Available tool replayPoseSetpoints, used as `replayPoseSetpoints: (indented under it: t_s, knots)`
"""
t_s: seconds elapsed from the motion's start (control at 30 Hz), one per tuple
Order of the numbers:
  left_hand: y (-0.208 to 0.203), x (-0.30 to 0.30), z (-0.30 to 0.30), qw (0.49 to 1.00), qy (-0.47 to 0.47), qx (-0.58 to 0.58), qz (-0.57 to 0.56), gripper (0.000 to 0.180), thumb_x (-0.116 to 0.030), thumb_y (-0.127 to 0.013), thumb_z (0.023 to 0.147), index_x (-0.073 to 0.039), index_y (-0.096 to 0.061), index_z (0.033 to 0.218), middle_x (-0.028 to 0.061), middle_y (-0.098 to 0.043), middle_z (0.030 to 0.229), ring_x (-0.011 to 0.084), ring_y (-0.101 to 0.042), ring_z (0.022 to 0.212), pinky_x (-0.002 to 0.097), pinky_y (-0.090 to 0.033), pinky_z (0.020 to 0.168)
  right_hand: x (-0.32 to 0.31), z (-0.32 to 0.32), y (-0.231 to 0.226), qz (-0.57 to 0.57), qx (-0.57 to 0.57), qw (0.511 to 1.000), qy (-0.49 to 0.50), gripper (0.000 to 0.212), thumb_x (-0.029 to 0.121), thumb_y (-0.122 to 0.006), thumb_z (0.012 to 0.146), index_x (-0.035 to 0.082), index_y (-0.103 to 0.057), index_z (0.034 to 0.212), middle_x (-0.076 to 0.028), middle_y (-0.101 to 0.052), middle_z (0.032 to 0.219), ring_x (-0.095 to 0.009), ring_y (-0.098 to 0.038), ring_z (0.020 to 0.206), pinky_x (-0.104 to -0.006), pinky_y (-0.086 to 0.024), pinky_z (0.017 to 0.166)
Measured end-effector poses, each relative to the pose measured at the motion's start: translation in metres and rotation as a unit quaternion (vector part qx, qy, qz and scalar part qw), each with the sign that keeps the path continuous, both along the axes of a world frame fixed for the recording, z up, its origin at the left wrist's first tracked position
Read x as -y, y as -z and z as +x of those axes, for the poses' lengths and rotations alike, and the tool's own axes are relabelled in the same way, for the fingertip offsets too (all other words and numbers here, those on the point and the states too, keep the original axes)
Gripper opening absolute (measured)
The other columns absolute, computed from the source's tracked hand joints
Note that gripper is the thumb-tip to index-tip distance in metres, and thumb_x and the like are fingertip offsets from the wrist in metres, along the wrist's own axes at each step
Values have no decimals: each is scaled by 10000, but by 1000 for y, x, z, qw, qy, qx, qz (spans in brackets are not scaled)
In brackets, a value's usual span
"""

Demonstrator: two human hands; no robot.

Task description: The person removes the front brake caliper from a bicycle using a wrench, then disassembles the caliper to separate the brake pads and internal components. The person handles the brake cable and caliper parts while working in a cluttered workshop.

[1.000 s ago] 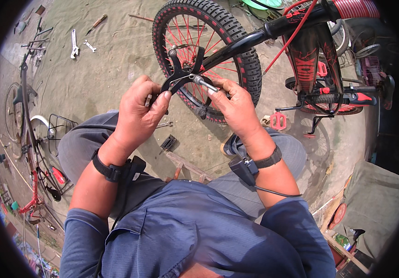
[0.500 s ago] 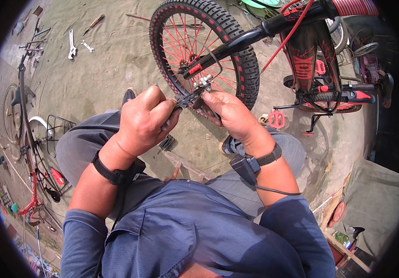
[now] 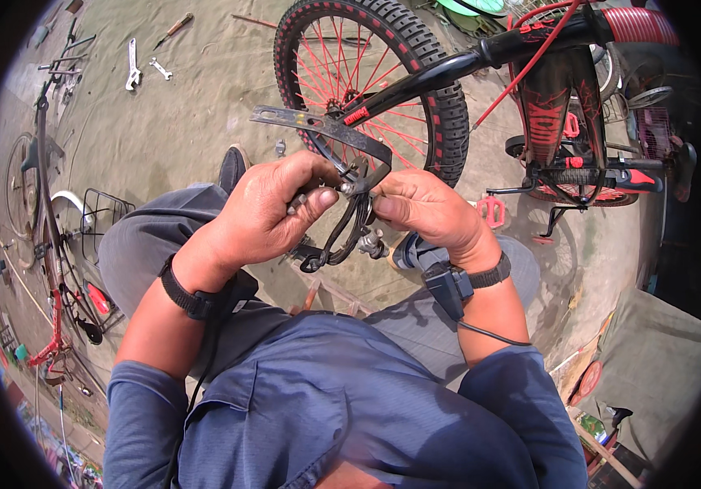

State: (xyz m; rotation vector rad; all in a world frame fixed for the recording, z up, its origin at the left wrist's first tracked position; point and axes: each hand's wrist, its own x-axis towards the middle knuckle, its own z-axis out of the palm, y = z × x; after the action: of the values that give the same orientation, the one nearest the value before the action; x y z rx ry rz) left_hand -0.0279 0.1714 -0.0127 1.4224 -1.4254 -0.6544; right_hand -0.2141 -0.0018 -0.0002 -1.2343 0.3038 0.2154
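Note:
Between my hands is a dark metal bicycle brake caliper (image 3: 349, 224), its curved arms hanging below my fingers. A flat slotted metal strip (image 3: 314, 122) rises from it, bent over at its right end and pointing up and left. My left hand (image 3: 265, 208) pinches the caliper near its middle bolt. A small silvery piece (image 3: 297, 200) shows among those fingers. My right hand (image 3: 432, 208) is closed on the caliper's right side, fingertips partly hidden. Just beyond stands a bicycle front wheel (image 3: 448, 98) with red spokes, in a black fork (image 3: 424, 80).
An adjustable wrench (image 3: 133, 65), a small spanner (image 3: 160, 69) and a screwdriver (image 3: 174, 29) lie on the ground cloth at far left. The black and red bicycle frame (image 3: 547, 114) fills the far right. Another bicycle (image 3: 57, 318) lies along the left.
The caliper has been turned over between my hands: its strip now sticks up and its arms hang down. Both hands have shifted a little, staying closed on it. The view has moved slightly.

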Motion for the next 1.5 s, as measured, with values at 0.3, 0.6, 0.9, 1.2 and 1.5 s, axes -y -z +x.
replayPoseSetpoints:
  t_s: [0.3, 0.6, 0.9, 1.2, 1.5]
  knots:
    - [-4, 1, -6, 997, 26, 71, 3, 99, -127, -642, 938, -34, -613, 957, 142, -608, 768, 384, -622, 736, 443, -492, 642, -2, 3, 11, -94, 70, 992, -54, 329, 311, -617, 1014, -1, -604, 909, -12, -475, 735, -101, -433, 713, -283, -393, 639]
    - [-4, -3, -7, 998, 28, 51, 19, 87, -110, -627, 948, -27, -601, 941, 154, -590, 760, 382, -606, 715, 435, -482, 625, -7, 1, 10, -72, 50, 995, -49, 285, 284, -635, 1006, 6, -617, 946, 4, -491, 751, -87, -443, 713, -264, -393, 641]
    - [9, -2, 18, 872, -123, -442, 169, 258, -247, -490, 1067, -18, -604, 1100, 63, -638, 912, 159, -649, 823, 274, -503, 685, -11, -3, 20, 118, -1, 989, 87, 285, 326, -593, 1022, 45, -627, 1057, 33, -498, 678, -54, -454, 574, -208, -341, 512]
    - [-1, -1, 31, 812, -202, -525, 157, 392, 63, -426, 921, 133, -465, 1304, 286, -578, 1301, 334, -647, 1170, 343, -579, 946, -18, 7, 43, 222, -52, 945, 233, 229, 288, -541, 1045, 73, -609, 1004, -39, -636, 805, -143, -625, 658, -261, -456, 550]
    - [-35, -24, 44, 886, 19, -377, 268, 233, -132, -582, 1007, 32, -611, 1170, 122, -724, 987, 109, -644, 622, 233, -497, 522, -34, 14, 68, 331, -91, 902, 263, 279, 283, -532, 1044, 20, -625, 1061, -110, -694, 830, -257, -717, 774, -352, -596, 674]
